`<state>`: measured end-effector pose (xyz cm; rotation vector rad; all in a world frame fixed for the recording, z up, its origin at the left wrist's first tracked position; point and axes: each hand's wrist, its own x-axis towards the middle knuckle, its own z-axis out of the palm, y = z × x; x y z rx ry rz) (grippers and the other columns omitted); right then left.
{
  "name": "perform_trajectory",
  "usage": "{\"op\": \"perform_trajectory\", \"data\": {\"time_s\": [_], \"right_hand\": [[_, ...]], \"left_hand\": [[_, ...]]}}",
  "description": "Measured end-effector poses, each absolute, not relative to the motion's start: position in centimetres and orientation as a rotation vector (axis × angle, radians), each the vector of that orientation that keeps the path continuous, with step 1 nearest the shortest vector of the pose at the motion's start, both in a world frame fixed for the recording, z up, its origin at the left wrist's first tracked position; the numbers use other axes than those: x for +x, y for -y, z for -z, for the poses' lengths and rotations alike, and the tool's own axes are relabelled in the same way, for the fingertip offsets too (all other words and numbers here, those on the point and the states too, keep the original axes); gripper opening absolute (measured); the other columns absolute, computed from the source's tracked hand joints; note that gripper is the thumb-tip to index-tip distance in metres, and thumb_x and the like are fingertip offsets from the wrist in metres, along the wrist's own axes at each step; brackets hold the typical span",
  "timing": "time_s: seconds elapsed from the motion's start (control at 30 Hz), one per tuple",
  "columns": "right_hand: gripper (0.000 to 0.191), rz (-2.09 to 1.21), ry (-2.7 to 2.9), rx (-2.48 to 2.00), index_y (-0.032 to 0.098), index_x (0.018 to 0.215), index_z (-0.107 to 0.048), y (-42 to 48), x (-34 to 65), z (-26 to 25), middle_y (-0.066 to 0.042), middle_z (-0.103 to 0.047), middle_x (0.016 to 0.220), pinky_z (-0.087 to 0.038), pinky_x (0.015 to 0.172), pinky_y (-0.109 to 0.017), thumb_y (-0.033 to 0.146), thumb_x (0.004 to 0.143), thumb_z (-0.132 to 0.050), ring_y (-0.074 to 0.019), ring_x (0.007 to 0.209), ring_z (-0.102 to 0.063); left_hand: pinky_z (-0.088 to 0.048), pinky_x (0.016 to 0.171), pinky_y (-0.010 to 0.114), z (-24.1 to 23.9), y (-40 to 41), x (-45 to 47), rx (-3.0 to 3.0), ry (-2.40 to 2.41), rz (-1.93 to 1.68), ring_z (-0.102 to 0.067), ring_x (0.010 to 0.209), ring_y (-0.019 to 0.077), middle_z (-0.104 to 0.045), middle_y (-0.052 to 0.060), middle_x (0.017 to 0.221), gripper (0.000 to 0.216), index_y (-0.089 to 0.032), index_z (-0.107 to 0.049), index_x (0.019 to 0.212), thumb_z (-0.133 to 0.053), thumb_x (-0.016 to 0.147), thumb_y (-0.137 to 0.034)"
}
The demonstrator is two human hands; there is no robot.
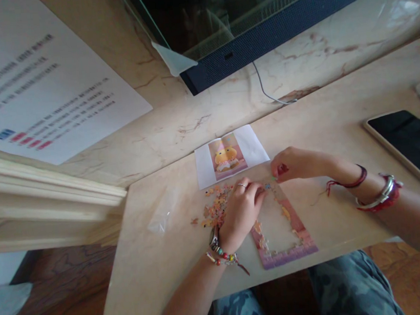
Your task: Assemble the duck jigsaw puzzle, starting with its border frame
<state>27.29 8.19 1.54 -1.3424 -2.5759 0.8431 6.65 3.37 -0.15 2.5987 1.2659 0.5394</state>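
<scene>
Pink border pieces already frame the puzzle (282,229), which lies on the table (161,269) at six o'clock, its middle bare. The left hand (241,212) rests curled at the frame's top corner, beside the loose pieces (216,207) at nine o'clock; whether it grips one, I cannot tell. The right hand (293,164), at twelve o'clock, pinches something small, likely a piece. Filling seems under way; next calls for matching against the picture (228,157).

The puzzle (282,227) has a pink border and a pale, unfilled middle; the loose pieces (214,208) are orange and pink. The picture (228,158) shows a yellow figure on pink, the table (161,274) is cream marble with brownish veins, and the trousers (346,287) are blue-grey camouflage.
</scene>
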Motion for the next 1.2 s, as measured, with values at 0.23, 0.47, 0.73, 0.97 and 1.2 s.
{"op": "perform_trajectory", "data": {"time_s": [0.23, 0.47, 0.73, 0.97, 1.2], "right_hand": [[0.012, -0.89, 2.565, -1.331, 0.019, 0.075, -0.066, -8.3, 27.4, -1.3, 0.001, -0.064, 0.068, -0.04, 0.057, -0.02, 0.023, 0.07, -0.056, -0.011, 0.06, -0.057], [0.012, -0.888, 2.533, -1.328, 0.02, 0.075, -0.066, -8.1, 27.2, -1.6, 0.001, -0.064, 0.069, -0.04, 0.057, -0.021, 0.025, 0.07, -0.057, -0.0115, 0.06, -0.057], [0.02, -0.775, 2.501, -1.391, 0.018, 0.068, -0.063, -7.9, 26.4, -1.3, 0.001, -0.06, 0.061, -0.034, 0.052, -0.022, 0.035, 0.074, -0.054, -0.0103, 0.054, -0.051], [0.02, -0.747, 2.453, -1.493, 0.018, 0.064, -0.061, -8.0, 25.9, -0.6, 0.001, -0.058, 0.058, -0.032, 0.05, -0.021, 0.036, 0.069, -0.057, -0.0098, 0.052, -0.048], [0.017, -0.793, 2.383, -1.585, 0.018, 0.061, -0.062, -7.9, 25.7, -0.8, 0.002, -0.057, 0.055, -0.032, 0.048, -0.021, 0.034, 0.066, -0.058, -0.0097, 0.051, -0.047]], "left_hand": [[-0.048, 0.074, 0.031, 0.3, -3.3, 6.6, 2.607, -1.284, -0.544, -0.054, 0.084, 0.0169, -0.055, 0.003, 0.087, 0.007, -0.018, -0.057, 0.088, -0.054, 0.081, -0.02], [-0.047, 0.073, 0.03, 0.3, -3.3, 6.6, 2.611, -1.268, -0.539, -0.054, 0.082, 0.0161, -0.055, 0.003, 0.086, 0.008, -0.018, -0.058, 0.087, -0.053, 0.082, -0.021], [-0.047, 0.074, 0.03, 0.2, -3.3, 6.7, 2.613, -1.278, -0.538, -0.054, 0.082, 0.0155, -0.056, 0.003, 0.086, 0.008, -0.019, -0.059, 0.087, -0.054, 0.082, -0.02], [-0.046, 0.07, 0.028, 0.3, -3.2, 6.9, 2.639, -1.28, -0.506, -0.055, 0.078, 0.0144, -0.057, 0.002, 0.085, 0.009, -0.019, -0.06, 0.085, -0.052, 0.083, -0.022], [-0.046, 0.069, 0.027, 0.4, -3.0, 6.9, 2.644, -1.256, -0.524, -0.055, 0.077, 0.0137, -0.057, 0.003, 0.084, 0.009, -0.019, -0.06, 0.087, -0.052, 0.082, -0.018]]}}
